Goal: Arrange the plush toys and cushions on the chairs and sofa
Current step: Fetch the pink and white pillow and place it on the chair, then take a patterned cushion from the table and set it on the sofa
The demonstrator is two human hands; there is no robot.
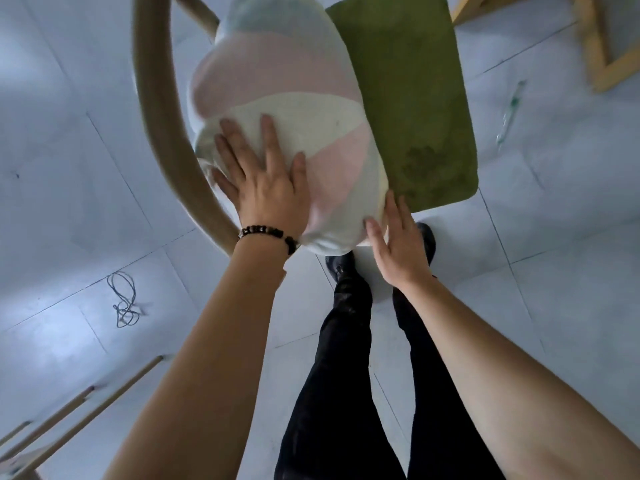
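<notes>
The pink-and-cream cushion (294,109) lies on the green chair seat (415,98) at twelve o'clock. The left hand (266,192) presses it with spread fingers, and the right hand (398,247), fingers straight, touches its five o'clock corner.

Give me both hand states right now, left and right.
Left hand: open, fingers spread, pressing flat on the pastel cushion.
Right hand: open, straight fingers against the cushion's near corner, gripping nothing.
</notes>
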